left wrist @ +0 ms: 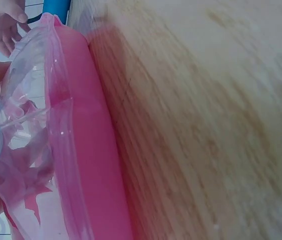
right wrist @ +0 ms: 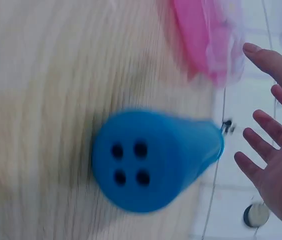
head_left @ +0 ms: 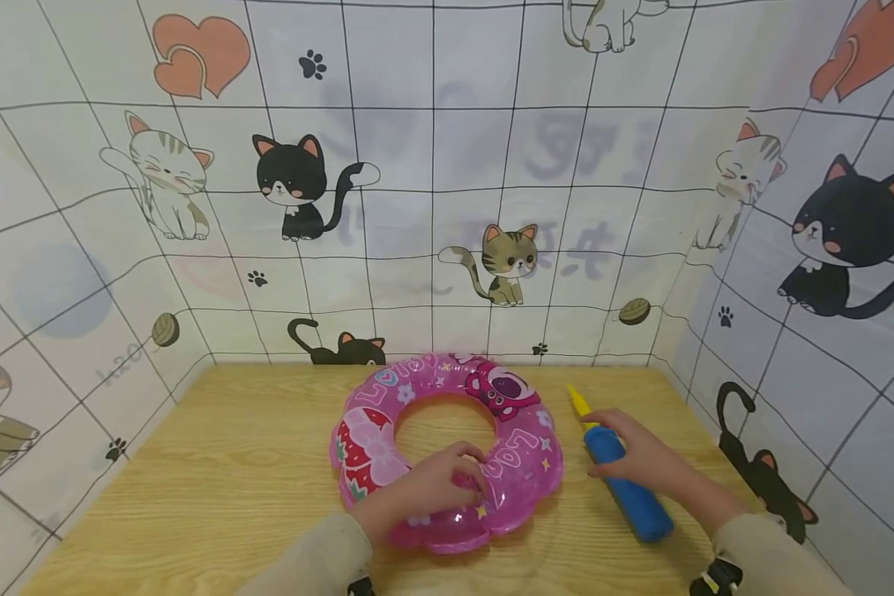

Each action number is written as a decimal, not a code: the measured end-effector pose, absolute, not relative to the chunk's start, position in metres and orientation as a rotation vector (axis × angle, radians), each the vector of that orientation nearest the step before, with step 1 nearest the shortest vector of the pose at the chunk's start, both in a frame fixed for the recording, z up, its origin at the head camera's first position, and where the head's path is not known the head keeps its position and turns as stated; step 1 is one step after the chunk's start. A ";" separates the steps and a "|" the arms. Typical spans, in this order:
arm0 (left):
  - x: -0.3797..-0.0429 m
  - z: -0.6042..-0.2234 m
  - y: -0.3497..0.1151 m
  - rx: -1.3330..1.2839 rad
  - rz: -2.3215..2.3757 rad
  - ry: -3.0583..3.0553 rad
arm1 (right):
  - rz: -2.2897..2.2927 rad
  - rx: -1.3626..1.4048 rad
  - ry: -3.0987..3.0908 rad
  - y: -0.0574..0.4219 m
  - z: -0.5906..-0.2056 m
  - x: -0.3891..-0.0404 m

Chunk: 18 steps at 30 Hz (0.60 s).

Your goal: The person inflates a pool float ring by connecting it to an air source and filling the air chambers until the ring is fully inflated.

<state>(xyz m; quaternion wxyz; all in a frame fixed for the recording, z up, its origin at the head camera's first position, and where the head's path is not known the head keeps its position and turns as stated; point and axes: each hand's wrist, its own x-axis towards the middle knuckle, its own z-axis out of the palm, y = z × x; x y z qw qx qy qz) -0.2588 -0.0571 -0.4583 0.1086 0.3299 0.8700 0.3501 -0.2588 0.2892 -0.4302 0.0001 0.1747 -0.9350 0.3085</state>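
A pink inflatable swim ring (head_left: pixel 525 488), printed with strawberries, a bow and a bear, lies flat on the table. My left hand (head_left: pixel 435 484) is at its near side with bent fingers over the upper surface. Whether they pinch part of it is hidden. In the left wrist view the ring's clear top and pink side (left wrist: pixel 96 150) fill the left. A blue hand pump (head_left: pixel 641 505) with a yellow nozzle (head_left: pixel 578 401) lies right of the ring. My right hand (head_left: pixel 644 455) is over the pump, fingers spread; the right wrist view shows it apart from the pump's holed end (right wrist: pixel 131 162).
The wooden table (head_left: pixel 216 472) ends at a cloth backdrop (head_left: pixel 417 165) with grid lines, cartoon cats and hearts at the back and both sides. Bare tabletop lies left of the ring.
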 end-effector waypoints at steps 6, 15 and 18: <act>-0.260 -0.456 -0.057 0.993 1.054 2.503 | 0.994 0.635 -2.878 0.259 -0.426 -0.236; -0.265 -0.451 -0.057 1.121 1.047 2.410 | 0.914 0.853 -2.800 0.212 -0.427 -0.209; -0.269 -0.450 -0.058 1.178 1.038 2.380 | 0.905 0.924 -2.796 0.201 -0.430 -0.205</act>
